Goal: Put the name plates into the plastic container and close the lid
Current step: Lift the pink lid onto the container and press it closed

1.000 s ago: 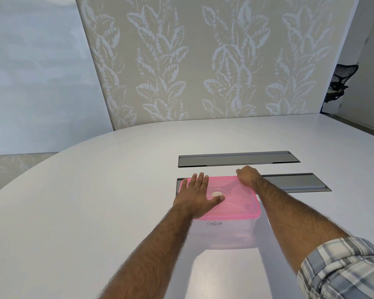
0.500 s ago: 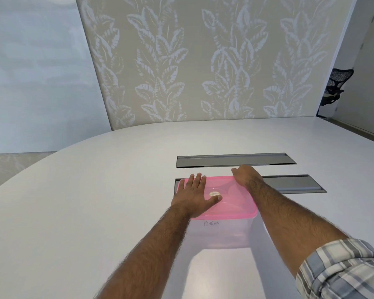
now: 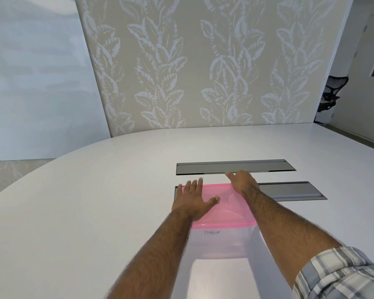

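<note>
A clear plastic container [image 3: 220, 244] with "PENGUIN" written on its front stands on the white table [image 3: 73, 212]. A translucent pink lid [image 3: 227, 210] lies flat on top of it. My left hand [image 3: 192, 201] rests palm down on the lid's left half, fingers spread, thumb near the lid's centre. My right hand [image 3: 242, 182] presses on the lid's far right corner with fingers reaching past the edge. I see no name plates; the container's inside is too hazy to read.
Two long grey recessed cable hatches [image 3: 235, 167] [image 3: 294, 190] lie in the table just beyond the container. A leaf-patterned wall panel [image 3: 203, 61] stands behind the table. A black office chair [image 3: 333, 91] is in the doorway at far right.
My right hand has slid a little further over the lid's far right corner, fingers now stretched out. My left hand stays flat on the lid. The view has tilted slightly.
</note>
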`<state>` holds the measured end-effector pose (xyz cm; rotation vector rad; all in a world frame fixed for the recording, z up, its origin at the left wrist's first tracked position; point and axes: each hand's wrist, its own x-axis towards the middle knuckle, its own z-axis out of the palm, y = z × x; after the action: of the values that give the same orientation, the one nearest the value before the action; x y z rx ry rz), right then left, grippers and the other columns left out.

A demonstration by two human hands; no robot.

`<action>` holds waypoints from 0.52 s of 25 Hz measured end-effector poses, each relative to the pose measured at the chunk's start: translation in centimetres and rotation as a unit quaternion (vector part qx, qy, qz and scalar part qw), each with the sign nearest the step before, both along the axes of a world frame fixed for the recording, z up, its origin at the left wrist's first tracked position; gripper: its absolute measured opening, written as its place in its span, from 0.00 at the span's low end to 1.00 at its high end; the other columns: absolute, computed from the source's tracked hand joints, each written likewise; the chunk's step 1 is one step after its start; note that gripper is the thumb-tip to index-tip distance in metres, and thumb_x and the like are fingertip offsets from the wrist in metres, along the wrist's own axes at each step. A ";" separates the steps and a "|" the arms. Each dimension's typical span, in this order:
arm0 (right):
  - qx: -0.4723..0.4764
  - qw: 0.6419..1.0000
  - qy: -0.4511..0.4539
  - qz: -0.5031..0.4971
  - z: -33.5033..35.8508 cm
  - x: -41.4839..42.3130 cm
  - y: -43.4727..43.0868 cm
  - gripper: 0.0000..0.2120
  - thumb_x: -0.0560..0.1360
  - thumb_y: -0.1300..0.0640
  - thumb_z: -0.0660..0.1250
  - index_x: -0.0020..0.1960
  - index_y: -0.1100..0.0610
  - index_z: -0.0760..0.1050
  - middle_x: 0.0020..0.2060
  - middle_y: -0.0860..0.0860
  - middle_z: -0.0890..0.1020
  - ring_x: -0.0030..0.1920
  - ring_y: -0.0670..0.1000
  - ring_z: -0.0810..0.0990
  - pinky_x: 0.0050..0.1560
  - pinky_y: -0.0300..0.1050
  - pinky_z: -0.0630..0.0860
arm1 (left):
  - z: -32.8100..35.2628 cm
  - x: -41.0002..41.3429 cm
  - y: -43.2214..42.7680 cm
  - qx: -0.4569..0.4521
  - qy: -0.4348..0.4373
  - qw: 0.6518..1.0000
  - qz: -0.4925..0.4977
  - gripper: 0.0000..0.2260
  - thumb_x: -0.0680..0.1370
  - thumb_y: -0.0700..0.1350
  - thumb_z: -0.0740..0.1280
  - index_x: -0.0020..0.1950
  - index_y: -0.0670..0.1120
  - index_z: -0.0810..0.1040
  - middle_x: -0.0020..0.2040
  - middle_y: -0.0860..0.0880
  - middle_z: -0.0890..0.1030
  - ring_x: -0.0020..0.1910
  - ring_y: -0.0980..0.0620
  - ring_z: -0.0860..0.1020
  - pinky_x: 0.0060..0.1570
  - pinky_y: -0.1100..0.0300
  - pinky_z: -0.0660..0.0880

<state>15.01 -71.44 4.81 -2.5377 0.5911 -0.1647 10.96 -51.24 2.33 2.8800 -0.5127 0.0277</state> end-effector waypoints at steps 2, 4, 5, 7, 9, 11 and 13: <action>0.021 1.000 0.012 0.017 -0.5 0.0 -0.2 0.36 0.80 0.34 0.46 0.69 0.61 0.73 0.68 0.58 0.75 0.66 0.60 0.75 0.64 0.53 0.71 | -0.2 -0.1 -0.2 0.022 -0.004 1.000 0.009 0.46 0.73 0.77 0.41 0.82 0.48 0.40 0.82 0.49 0.41 0.81 0.49 0.39 0.78 0.44 0.39; 0.014 0.999 0.033 0.032 -0.5 0.1 -0.4 0.38 0.79 0.33 0.43 0.72 0.60 0.69 0.71 0.58 0.72 0.70 0.59 0.72 0.68 0.54 0.67 | -0.2 -0.1 -0.3 0.022 -0.012 1.000 0.011 0.47 0.72 0.77 0.40 0.82 0.48 0.38 0.81 0.50 0.36 0.80 0.50 0.36 0.77 0.43 0.38; 0.011 0.998 0.046 0.039 -0.4 0.2 -0.4 0.37 0.79 0.33 0.43 0.73 0.59 0.68 0.72 0.57 0.70 0.71 0.59 0.70 0.69 0.54 0.66 | -0.2 -0.2 -0.3 0.019 -0.015 1.000 0.010 0.48 0.72 0.78 0.40 0.82 0.48 0.38 0.81 0.51 0.35 0.80 0.50 0.35 0.77 0.43 0.38; 0.016 0.996 0.074 0.055 -0.2 0.5 -0.5 0.35 0.80 0.36 0.46 0.75 0.60 0.65 0.74 0.57 0.67 0.73 0.59 0.67 0.72 0.54 0.64 | -0.3 -0.3 -0.2 0.017 -0.013 1.000 0.008 0.48 0.71 0.78 0.39 0.82 0.48 0.37 0.81 0.51 0.33 0.80 0.51 0.35 0.77 0.43 0.38; 0.029 0.993 0.092 0.071 0.0 0.8 -0.8 0.33 0.81 0.38 0.49 0.76 0.61 0.63 0.75 0.58 0.65 0.74 0.58 0.65 0.74 0.52 0.62 | -0.3 -0.2 -0.2 0.020 -0.010 1.000 0.005 0.48 0.71 0.78 0.39 0.81 0.48 0.36 0.80 0.51 0.33 0.80 0.51 0.34 0.77 0.43 0.38; 0.037 0.992 0.092 0.082 0.1 1.1 -1.0 0.32 0.82 0.41 0.51 0.76 0.62 0.62 0.76 0.59 0.65 0.74 0.58 0.65 0.73 0.51 0.62 | -0.2 0.0 -0.2 0.021 -0.010 1.000 0.006 0.49 0.71 0.78 0.38 0.81 0.48 0.36 0.80 0.51 0.33 0.80 0.52 0.34 0.77 0.43 0.38; 0.036 0.992 0.087 0.087 0.0 1.2 -1.0 0.30 0.82 0.42 0.52 0.75 0.63 0.63 0.75 0.59 0.65 0.74 0.58 0.66 0.72 0.50 0.63 | -0.2 0.0 -0.2 0.024 -0.008 1.000 0.005 0.49 0.71 0.78 0.38 0.81 0.48 0.36 0.80 0.51 0.33 0.80 0.51 0.34 0.77 0.43 0.38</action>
<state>16.23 -72.46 4.80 -2.5346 0.4293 0.1385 10.95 -51.44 2.12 2.9326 -0.5077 0.0406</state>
